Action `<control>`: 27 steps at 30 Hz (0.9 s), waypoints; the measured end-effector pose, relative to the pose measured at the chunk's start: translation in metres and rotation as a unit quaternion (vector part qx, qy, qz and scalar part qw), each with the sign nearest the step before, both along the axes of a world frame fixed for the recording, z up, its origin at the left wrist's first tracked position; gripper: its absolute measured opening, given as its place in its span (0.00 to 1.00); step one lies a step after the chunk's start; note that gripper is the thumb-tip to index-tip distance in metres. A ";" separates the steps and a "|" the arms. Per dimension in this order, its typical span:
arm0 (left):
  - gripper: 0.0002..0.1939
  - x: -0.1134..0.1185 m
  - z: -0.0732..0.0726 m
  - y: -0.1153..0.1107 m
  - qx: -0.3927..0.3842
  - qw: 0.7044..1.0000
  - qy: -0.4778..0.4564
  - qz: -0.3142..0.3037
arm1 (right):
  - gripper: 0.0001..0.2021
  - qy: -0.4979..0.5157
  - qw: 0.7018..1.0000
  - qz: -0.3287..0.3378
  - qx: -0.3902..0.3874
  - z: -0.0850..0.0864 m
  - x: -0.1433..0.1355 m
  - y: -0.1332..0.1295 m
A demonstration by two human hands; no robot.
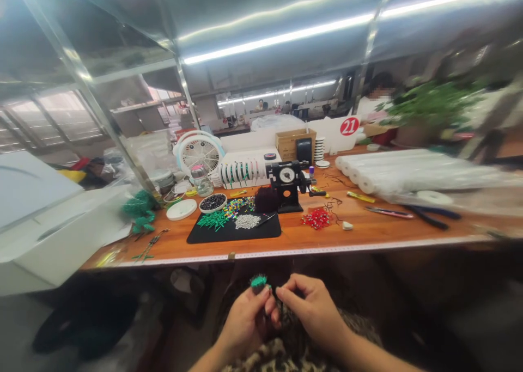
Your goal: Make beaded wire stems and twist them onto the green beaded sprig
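Below the table's front edge, my left hand (pixel 251 315) is closed around a small bundle (pixel 259 282) with a bright green top and dark bristly strands. Just to its right, my right hand (pixel 308 304) has thumb and forefinger pinched together close to the bundle. What that pinch holds, if anything, is too small to make out. On the table beyond lies a black mat (pixel 224 236) bearing green sticks (pixel 213 221), coloured beads (pixel 239 206) and silvery beads (pixel 248 221). A black hand-cranked winding machine (pixel 287 186) with a dial stands behind it.
Red beads (pixel 317 218), a pair of pliers (pixel 433 215) and tweezers (pixel 388 213) lie on the right of the wooden table. White rolls (pixel 379 173) sit behind them. At left are a white box (pixel 49 236), a fan (pixel 200 155) and a dish of dark beads (pixel 213 202).
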State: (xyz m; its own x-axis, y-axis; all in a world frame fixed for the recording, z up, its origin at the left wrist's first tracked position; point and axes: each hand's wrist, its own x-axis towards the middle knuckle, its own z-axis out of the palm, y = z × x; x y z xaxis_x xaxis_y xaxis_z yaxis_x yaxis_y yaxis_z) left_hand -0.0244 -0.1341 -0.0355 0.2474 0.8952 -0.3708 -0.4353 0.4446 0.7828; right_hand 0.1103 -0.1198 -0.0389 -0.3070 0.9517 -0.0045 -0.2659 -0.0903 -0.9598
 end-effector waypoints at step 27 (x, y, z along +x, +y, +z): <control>0.14 -0.007 -0.001 -0.004 0.041 0.998 0.002 0.052 | 0.12 -0.098 0.993 -0.004 0.059 0.006 0.008 0.009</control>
State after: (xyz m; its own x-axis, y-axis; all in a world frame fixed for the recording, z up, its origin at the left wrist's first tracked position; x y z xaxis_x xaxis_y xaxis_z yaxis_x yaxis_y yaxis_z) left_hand -0.0310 -0.1383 -0.0365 0.1509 0.9430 -0.2966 -0.4717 0.3324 0.8167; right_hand 0.1186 -0.1109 -0.0325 -0.3032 0.9517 0.0476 -0.0734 0.0265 -0.9970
